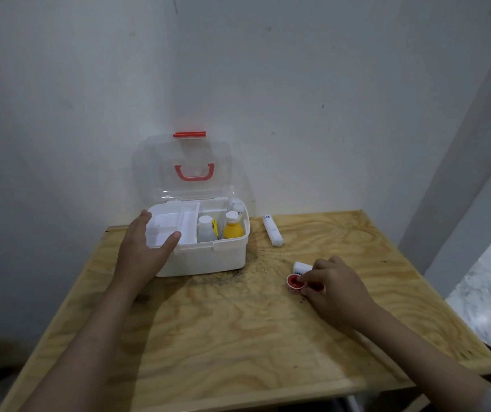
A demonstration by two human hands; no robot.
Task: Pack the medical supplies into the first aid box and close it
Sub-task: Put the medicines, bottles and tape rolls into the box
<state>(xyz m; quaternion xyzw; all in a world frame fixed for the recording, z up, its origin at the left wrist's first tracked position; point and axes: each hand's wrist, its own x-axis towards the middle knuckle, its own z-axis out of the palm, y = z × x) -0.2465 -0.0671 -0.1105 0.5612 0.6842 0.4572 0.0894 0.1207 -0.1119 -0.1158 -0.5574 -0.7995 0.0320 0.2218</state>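
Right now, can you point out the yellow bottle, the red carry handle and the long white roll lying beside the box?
yellow bottle (233, 230), head view, on its yellow body.
red carry handle (194, 172), head view, on its curved grip.
long white roll (272, 231), head view, on its middle.

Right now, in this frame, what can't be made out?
- Head view: the right hand covers most of the second red tape roll; grip unclear.
- Label print on the white roll: too small.
- Items at the first aid box's back right: blurred, behind the yellow bottle.
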